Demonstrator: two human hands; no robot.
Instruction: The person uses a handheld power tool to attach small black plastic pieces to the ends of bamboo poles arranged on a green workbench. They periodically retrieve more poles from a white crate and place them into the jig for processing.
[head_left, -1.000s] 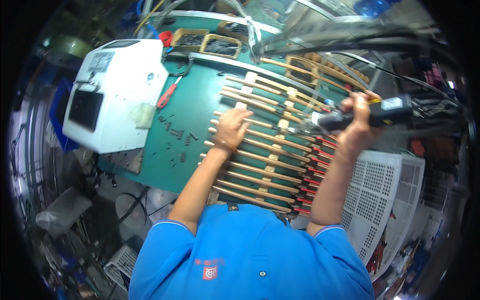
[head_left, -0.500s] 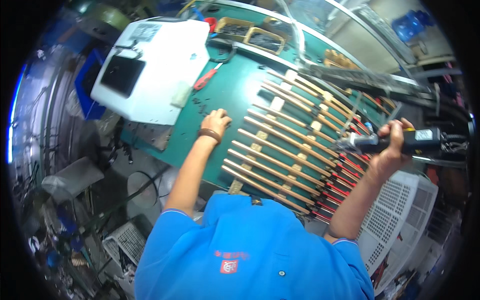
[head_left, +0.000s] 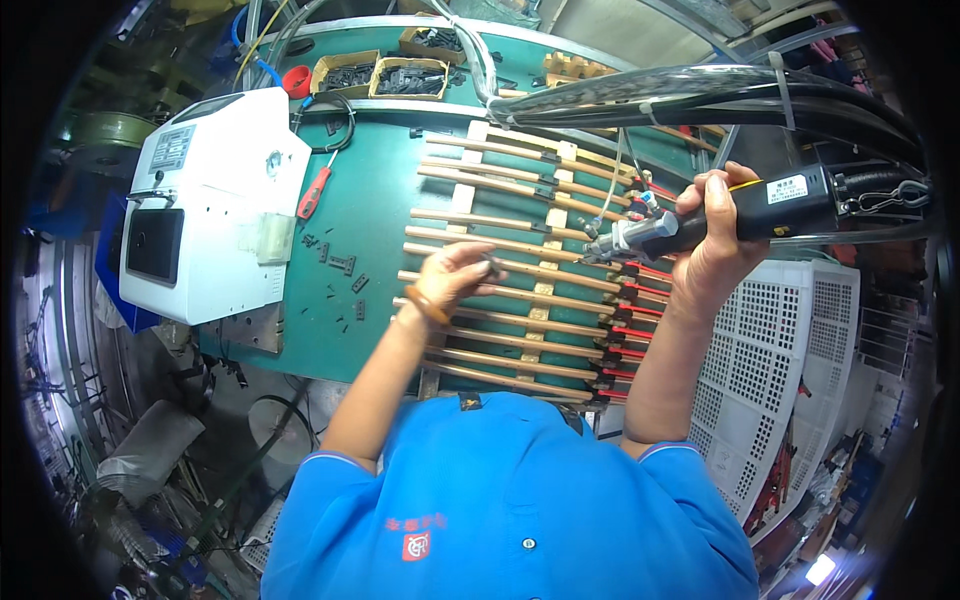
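My right hand [head_left: 712,225] is wrapped round a black handheld power screwdriver [head_left: 690,228] with a silver nose. The nose points left over the wooden sticks, near their black fittings. My left hand [head_left: 455,278], a brown band at its wrist, hovers over the left part of the sticks. Its fingertips pinch a small dark part [head_left: 491,268], too small to make out fully. Several wooden sticks [head_left: 500,356] lie side by side across pale slotted rails [head_left: 536,318]. Black fittings and red strips [head_left: 630,335] sit at their right ends.
A white machine [head_left: 205,215] stands left on the green table [head_left: 385,150]. Beside it lie a red-handled screwdriver [head_left: 314,194] and loose black parts [head_left: 342,264]. Boxes of black parts [head_left: 410,80] sit behind. Thick black cables [head_left: 690,95] hang over the right side; white crates [head_left: 750,370] stand below.
My left hand has moved right from the bare tabletop to over the sticks, and its fingers now pinch a small dark part. My right hand still grips the power screwdriver. The view has shifted.
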